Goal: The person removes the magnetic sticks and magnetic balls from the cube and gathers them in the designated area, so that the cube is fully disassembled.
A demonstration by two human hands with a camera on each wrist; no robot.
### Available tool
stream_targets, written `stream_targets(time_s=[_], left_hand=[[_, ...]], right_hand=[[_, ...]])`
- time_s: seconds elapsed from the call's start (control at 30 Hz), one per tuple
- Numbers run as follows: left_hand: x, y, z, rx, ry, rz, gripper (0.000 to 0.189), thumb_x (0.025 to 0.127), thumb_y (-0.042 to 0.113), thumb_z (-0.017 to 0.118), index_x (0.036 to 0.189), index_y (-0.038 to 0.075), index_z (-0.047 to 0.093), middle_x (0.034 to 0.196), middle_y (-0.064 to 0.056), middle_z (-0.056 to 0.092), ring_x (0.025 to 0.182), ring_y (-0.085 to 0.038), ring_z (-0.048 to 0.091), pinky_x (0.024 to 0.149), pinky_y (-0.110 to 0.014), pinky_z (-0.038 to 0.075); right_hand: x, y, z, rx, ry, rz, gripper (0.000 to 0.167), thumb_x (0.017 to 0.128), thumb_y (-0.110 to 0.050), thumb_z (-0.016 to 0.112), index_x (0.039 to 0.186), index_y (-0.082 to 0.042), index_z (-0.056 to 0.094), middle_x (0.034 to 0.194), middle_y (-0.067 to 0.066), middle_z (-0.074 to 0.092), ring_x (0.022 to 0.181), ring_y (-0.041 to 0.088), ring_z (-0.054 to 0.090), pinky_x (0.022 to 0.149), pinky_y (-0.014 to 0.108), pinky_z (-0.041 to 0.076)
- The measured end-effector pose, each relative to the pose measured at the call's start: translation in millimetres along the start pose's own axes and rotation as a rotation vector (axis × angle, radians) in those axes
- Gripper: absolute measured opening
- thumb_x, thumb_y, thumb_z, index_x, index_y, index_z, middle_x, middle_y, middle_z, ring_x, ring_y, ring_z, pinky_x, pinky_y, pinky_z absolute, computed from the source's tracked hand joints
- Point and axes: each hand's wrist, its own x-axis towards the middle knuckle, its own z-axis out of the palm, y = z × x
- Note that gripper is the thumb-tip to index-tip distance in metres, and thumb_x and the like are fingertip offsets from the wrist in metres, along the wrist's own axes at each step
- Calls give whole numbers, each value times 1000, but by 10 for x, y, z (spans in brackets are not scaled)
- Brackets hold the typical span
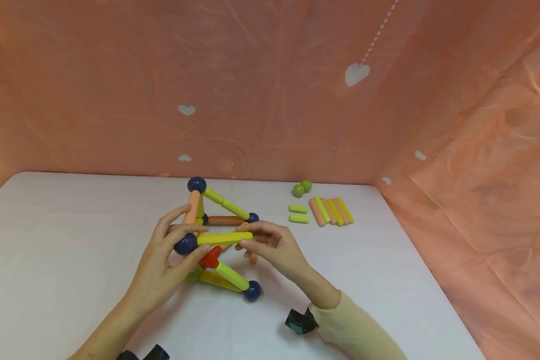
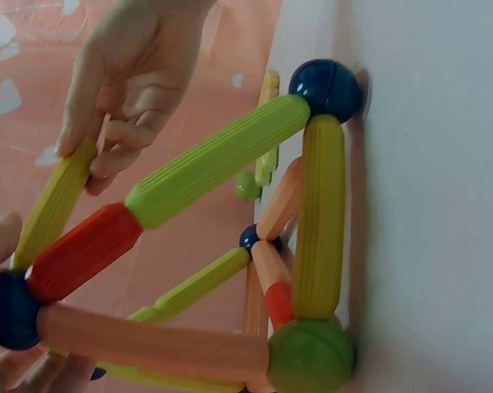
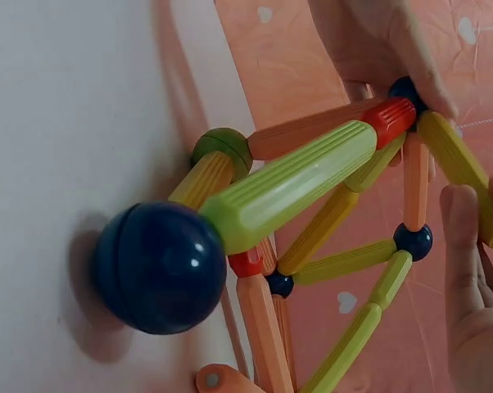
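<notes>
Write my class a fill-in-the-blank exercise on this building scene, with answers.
The right hand pinches a ____ rod.
The left hand holds a ____ ball.
Between that ball and a lime rod sits a ____ piece.
The two loose balls are ____.
Missing words: yellow; blue; red; green.

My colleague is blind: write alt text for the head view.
A left hand holds a stick-and-ball frame at a dark blue ball while the right hand pinches a yellow stick touching that ball. Loose sticks and two green balls lie farther right.

Curtained-off play corner; orange heart-print drapes (image 1: 261, 90); white table (image 1: 72, 245); toy rods (image 1: 224, 239)
</notes>
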Motion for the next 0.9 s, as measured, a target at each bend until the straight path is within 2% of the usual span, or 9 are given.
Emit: stream_targets(time_s=[0.07, 0.13, 0.2, 0.27, 0.4, 0.5, 0.63, 0.77, 0.9], left_hand=[[-11, -17, -36, 16, -11, -18, 35, 86, 24, 73, 119, 18, 62, 151, -4, 33, 128, -34, 42, 93, -59, 44], [-28, -43, -80, 26, -5, -21, 40, 84, 24, 75, 121, 19, 61, 149, -3, 36, 129, -30, 42, 93, -40, 50], [-48, -68, -120, 15, 9, -12, 42, 82, 19, 77, 121, 19, 62, 147, -1, 39, 126, -20, 44, 86, -20, 49], [-58, -83, -147, -3, 14, 3, 42, 81, 15, 78, 120, 19, 64, 143, 1, 43, 123, -7, 45, 82, -8, 45], [-62, -80, -158, -52, 0, -15, 42, 81, 14, 77, 121, 20, 64, 136, 2, 48, 113, 8, 45, 80, -9, 49], [-55, -62, -141, -78, -13, -39, 41, 81, 15, 77, 119, 19, 64, 133, 0, 49, 108, 9, 48, 78, -14, 52], [-49, -39, -119, -81, -16, -37, 41, 79, 14, 78, 118, 17, 64, 130, -2, 52, 107, 8, 49, 78, -15, 53], [-55, -29, -110, -60, 0, -32, 42, 79, 15, 79, 119, 19, 64, 127, -1, 55, 110, 9, 46, 77, -11, 51], [-60, -24, -99, -63, 9, -27, 42, 79, 14, 79, 118, 19, 64, 123, 1, 57, 108, 7, 49, 77, -12, 52]], right_hand=[[-5, 2, 6, 7, 1, -1, 41, 89, -24, 69, 116, 6, 61, 96, 30, 66, 78, 14, 67, 63, 21, 53], [-9, 5, 12, 9, 0, -6, 42, 89, -23, 69, 116, 7, 61, 98, 27, 66, 80, 12, 67, 64, 21, 54], [-12, 8, 17, 8, 0, -18, 41, 89, -22, 69, 116, 8, 60, 99, 25, 67, 80, 9, 67, 64, 20, 54], [-20, 10, 18, 8, 4, -35, 39, 89, -18, 69, 116, 9, 60, 100, 26, 66, 79, 8, 67, 64, 20, 54], [-58, -7, 17, -2, 14, -85, 36, 88, -10, 69, 113, 13, 60, 98, 33, 62, 75, 10, 65, 65, 24, 56], [-105, -22, 7, -15, 21, -106, 34, 87, -7, 70, 111, 15, 60, 97, 35, 60, 75, 11, 65, 69, 26, 57], [-172, -21, -35, -24, 31, -100, 36, 87, -10, 71, 110, 16, 61, 97, 34, 62, 79, 12, 67, 73, 29, 58], [-250, 13, -210, -13, 122, -65, 39, 88, -12, 69, 111, 18, 59, 93, 18, 70, 79, 13, 69, 73, 30, 58], [-313, 76, -470, 6, 294, 32, 34, 89, -4, 66, 112, 19, 57, 86, -2, 71, 78, 11, 69, 71, 26, 57]])
